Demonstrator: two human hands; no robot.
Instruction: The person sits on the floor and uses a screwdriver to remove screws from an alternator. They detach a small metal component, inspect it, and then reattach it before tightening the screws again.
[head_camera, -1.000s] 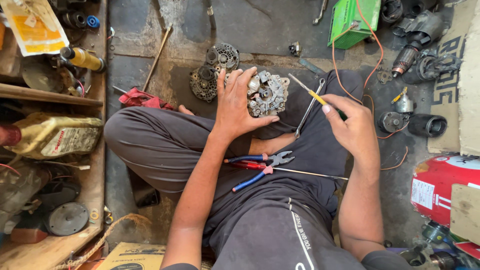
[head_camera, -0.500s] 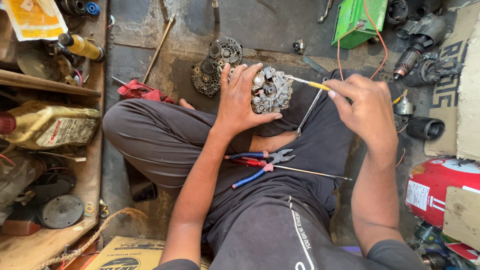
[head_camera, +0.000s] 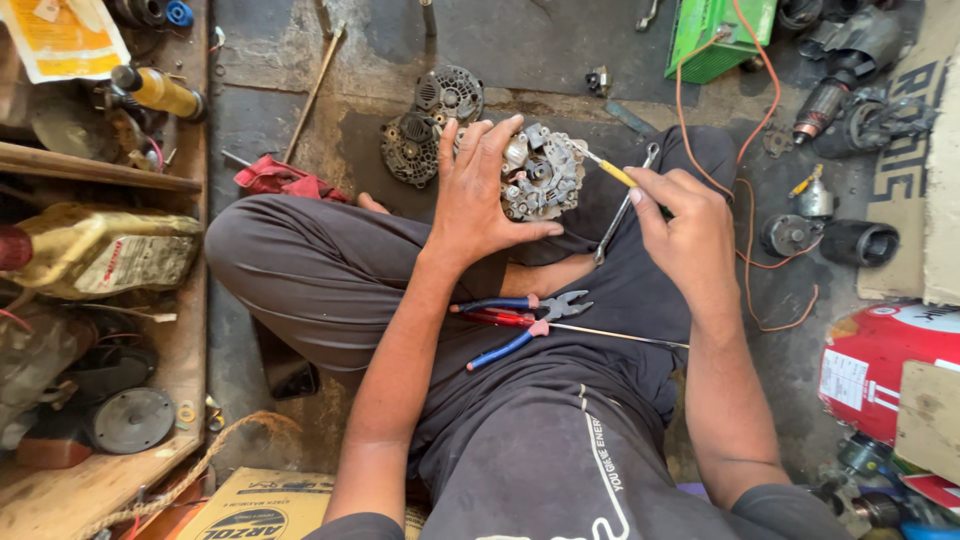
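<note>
While the person sits cross-legged on the floor, the left hand (head_camera: 478, 195) lies spread wide over a grey alternator part (head_camera: 540, 175) at upper centre of the frame, fingers fanned across its left side and thumb under its lower edge. Just right of it, the right hand (head_camera: 685, 230) is closed around a yellow-handled screwdriver (head_camera: 612, 172) whose tip meets the part's right edge. A steel spanner (head_camera: 622, 208) lies slanted just below the screwdriver, on the dark trousers. Blue-handled pliers (head_camera: 525, 318) and a thin red-handled rod (head_camera: 560, 326) rest on the lap at centre frame. Two more round alternator housings (head_camera: 430, 125) lie on the floor above and left of the left hand. A green box (head_camera: 715, 35) sits at the upper right.
</note>
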